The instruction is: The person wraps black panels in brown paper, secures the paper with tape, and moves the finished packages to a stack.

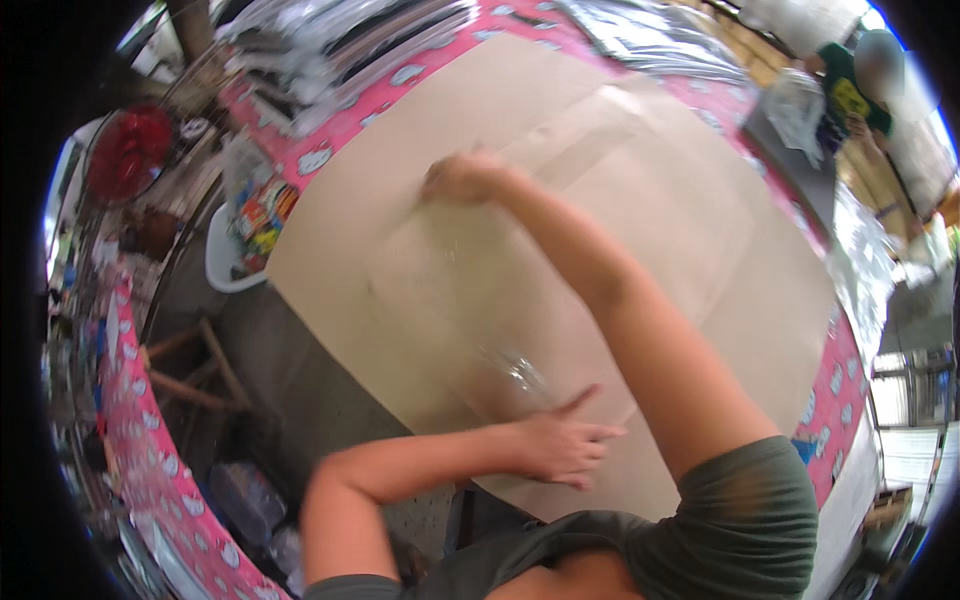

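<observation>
A thin clear plastic sheet (455,270) lies blurred over large brown cardboard (700,220), with a shiny crumple near its lower end. My right hand (465,178) reaches across to the sheet's far end, its blurred fingers closed and seemingly pinching the plastic. Close to the front edge of the cardboard, my left hand (570,447) has its fingers spread and holds nothing. It is just below the shiny crumple; whether it touches the film I cannot tell.
Pink patterned cloth (313,160) covers the table under the cardboard. Stacks of plastic-wrapped sheets (360,45) lie along the far edge. A white basin (225,255) of colourful packets stands at left, near a wooden stool (205,370). Another person (855,100) is at far right.
</observation>
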The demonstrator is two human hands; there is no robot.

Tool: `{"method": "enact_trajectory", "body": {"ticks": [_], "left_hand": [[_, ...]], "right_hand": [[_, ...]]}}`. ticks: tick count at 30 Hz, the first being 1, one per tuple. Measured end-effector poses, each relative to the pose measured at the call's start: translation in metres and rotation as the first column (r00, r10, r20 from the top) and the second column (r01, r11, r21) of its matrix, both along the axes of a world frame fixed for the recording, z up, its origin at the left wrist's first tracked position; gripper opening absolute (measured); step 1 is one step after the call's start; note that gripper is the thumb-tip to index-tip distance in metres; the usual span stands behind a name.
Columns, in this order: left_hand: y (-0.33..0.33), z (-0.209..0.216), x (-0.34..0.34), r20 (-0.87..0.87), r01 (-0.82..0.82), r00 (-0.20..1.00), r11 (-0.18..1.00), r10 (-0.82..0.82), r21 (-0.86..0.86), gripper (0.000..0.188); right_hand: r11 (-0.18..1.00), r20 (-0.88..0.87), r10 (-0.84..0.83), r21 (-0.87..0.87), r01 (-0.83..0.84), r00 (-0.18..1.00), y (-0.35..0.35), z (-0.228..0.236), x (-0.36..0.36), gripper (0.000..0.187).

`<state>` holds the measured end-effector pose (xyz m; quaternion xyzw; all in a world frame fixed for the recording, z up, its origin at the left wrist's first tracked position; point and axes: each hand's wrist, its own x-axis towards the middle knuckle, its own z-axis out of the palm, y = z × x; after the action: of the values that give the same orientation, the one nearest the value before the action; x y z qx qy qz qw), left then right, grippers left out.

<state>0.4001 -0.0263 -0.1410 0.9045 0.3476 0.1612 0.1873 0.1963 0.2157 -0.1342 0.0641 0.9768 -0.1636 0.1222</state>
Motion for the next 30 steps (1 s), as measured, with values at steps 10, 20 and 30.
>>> {"method": "enact_trajectory", "body": {"ticks": [10,20,30], "left_hand": [[-0.051,-0.057,-0.098,0.516,-0.862,-0.451,-0.204,0.728,-0.464,0.062],[0.205,-0.039,-0.257,-0.083,-0.993,-0.115,-0.113,0.990,0.026,0.068],[0.135,-0.030,-0.102,-0.414,-0.418,0.790,0.892,0.451,0.175,0.060]], "right_hand": [[0.773,-0.384,-0.617,-0.136,0.619,0.686,0.215,-0.012,0.181,0.047],[0.298,-0.262,-0.922,-0.009,0.955,0.285,0.066,-0.025,0.374,0.056],[0.525,-0.288,-0.851,-0.412,0.745,0.440,-0.172,-0.026,0.545,0.082]]}}
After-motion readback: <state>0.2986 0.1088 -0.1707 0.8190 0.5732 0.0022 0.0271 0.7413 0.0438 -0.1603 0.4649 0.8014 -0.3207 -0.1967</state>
